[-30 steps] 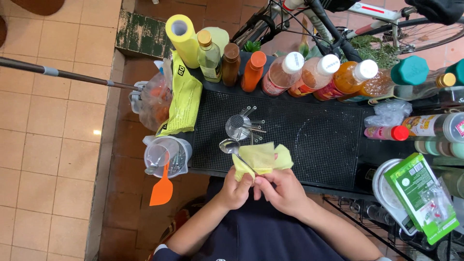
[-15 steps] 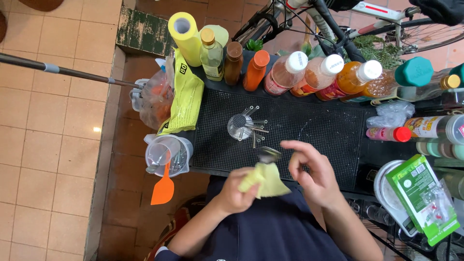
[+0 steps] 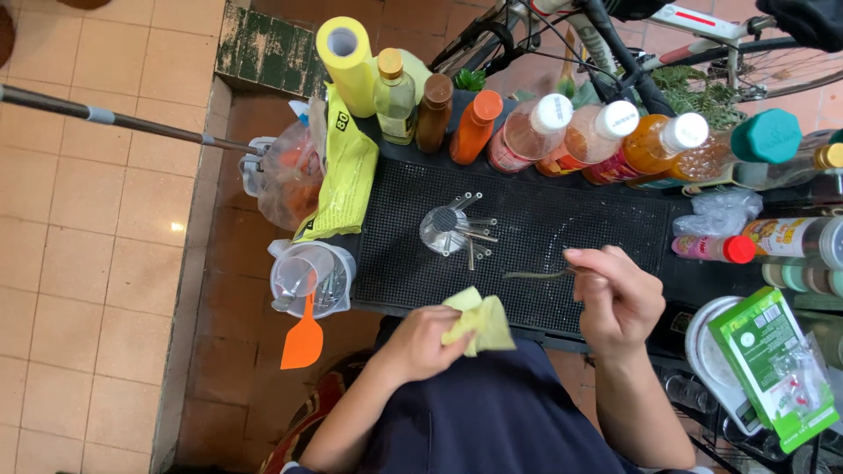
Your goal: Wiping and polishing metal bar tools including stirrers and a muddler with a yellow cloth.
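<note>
At the mat's near edge, head view: left hand is closed around a yellow cloth, right hand pinches a spoon by its handle above the mat. Spoon is clear of the cloth, so wiping looks finished; more utensils wait in the glass mid-mat

Left hand grips a yellow cloth; right hand pinches a spoon, its bowl pointing toward the left grip.
</note>
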